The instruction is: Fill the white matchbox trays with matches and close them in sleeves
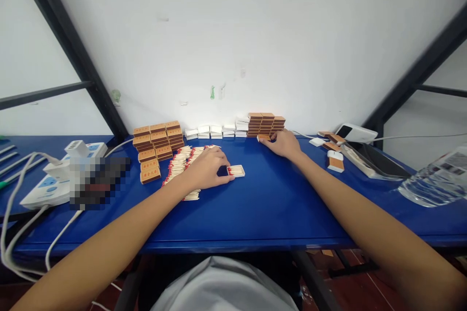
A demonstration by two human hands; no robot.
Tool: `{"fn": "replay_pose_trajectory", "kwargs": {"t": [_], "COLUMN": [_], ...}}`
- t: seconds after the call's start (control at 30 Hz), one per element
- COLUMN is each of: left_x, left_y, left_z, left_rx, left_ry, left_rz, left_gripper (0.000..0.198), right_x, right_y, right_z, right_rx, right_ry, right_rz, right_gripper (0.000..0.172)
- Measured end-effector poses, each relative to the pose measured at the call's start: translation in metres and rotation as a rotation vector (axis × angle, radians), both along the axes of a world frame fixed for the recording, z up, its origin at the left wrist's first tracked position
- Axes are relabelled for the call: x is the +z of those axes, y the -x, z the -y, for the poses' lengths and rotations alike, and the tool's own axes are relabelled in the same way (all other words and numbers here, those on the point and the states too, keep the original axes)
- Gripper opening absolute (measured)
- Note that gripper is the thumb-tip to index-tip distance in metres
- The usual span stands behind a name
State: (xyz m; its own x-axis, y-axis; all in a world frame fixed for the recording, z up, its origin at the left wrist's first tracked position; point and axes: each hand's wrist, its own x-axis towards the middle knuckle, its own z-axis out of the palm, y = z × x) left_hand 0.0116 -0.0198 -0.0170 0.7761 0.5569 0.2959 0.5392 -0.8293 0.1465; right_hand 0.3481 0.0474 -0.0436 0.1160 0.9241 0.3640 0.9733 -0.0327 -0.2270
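My left hand [209, 167] is closed at the left end of a small white matchbox tray [239, 175] with red-tipped matches lying in it. Under and beside that hand spread rows of loose matches [177, 167]. Farther back, my right hand [284, 143] has its fingers on a brown matchbox [263, 138] at the foot of a stack of matchboxes [260, 124]. Whether this box holds a tray cannot be made out. White matchbox trays [216, 131] line the wall left of that stack. Another pile of orange-brown matchboxes [157, 136] stands to the left.
On the left lie a white power strip [58, 175] with cables and a pixelated dark object [98, 182]. At right are a white device [355, 132], a few scattered matchboxes [334, 163], a dark flat item [379, 160] and a clear plastic bottle [434, 180]. Behind the blue table [273, 214] rises a white wall.
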Motion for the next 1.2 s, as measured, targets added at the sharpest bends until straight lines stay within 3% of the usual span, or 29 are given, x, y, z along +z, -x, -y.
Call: {"fn": "replay_pose_trajectory", "kwargs": {"t": [0.2, 0.47, 0.6, 0.7, 0.83, 0.93, 1.2], "left_x": [0.001, 0.003, 0.002, 0.003, 0.004, 0.004, 0.006], "left_y": [0.000, 0.004, 0.006, 0.007, 0.008, 0.008, 0.007], "left_z": [-0.002, -0.008, -0.012, -0.014, -0.014, -0.014, -0.012], "left_rx": [0.014, 0.101, 0.146, 0.157, 0.161, 0.164, 0.199], "left_ry": [-0.024, -0.102, -0.136, -0.147, -0.156, -0.156, -0.145], "left_rz": [0.012, 0.058, 0.062, 0.058, 0.055, 0.056, 0.059], "left_gripper": [0.030, 0.029, 0.029, 0.028, 0.027, 0.027, 0.027], "right_x": [-0.007, 0.008, 0.012, 0.010, 0.010, 0.015, 0.031], "right_y": [0.017, 0.028, 0.030, 0.025, 0.014, 0.013, 0.047], "right_z": [-0.001, 0.012, 0.030, 0.036, 0.031, 0.030, 0.055], "right_rx": [-0.053, -0.058, 0.043, 0.237, 0.523, 0.565, 0.781], "right_ry": [-0.014, 0.019, 0.168, 0.153, 0.174, 0.190, 0.106], "right_rz": [-0.024, -0.023, 0.047, 0.077, 0.034, -0.021, -0.166], "right_gripper": [0.066, 0.051, 0.059, 0.067, 0.052, 0.044, 0.048]}}
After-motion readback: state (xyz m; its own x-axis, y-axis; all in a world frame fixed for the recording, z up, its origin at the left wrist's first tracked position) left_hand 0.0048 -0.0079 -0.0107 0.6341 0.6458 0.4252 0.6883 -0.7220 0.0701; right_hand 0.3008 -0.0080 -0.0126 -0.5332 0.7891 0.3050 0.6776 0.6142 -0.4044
